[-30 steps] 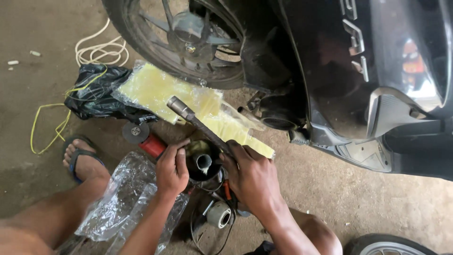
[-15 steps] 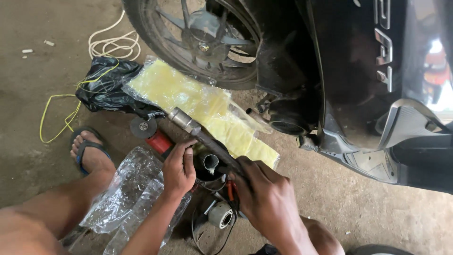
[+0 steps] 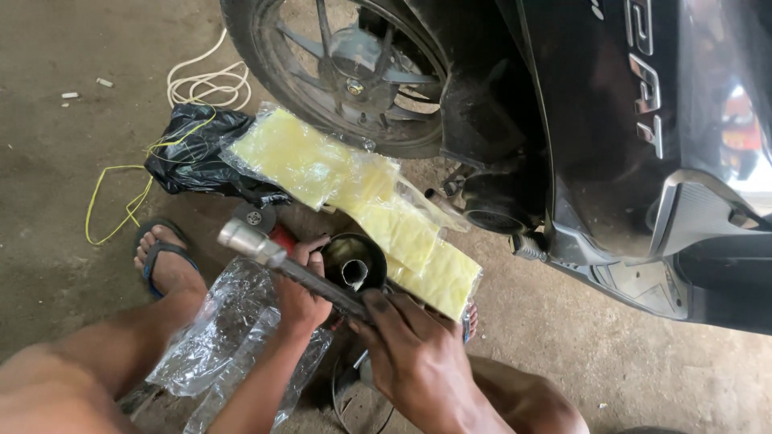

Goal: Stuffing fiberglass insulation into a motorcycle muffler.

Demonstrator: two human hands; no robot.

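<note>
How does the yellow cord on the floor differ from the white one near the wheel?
The yellow cord is thin and sprawls in loose open loops running to the black bag. The white cord looks thicker and lies gathered in tighter loops closer to the wheel. Both lie slack on the concrete floor, away from either hand.

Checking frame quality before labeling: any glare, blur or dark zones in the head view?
Head view: glare on the scooter's glossy body panel at far right and on the clear plastic wrap; wheel well behind the tyre is deep in shadow; right hand and left hand on the metal tool look sharp, light soft and even.
</note>
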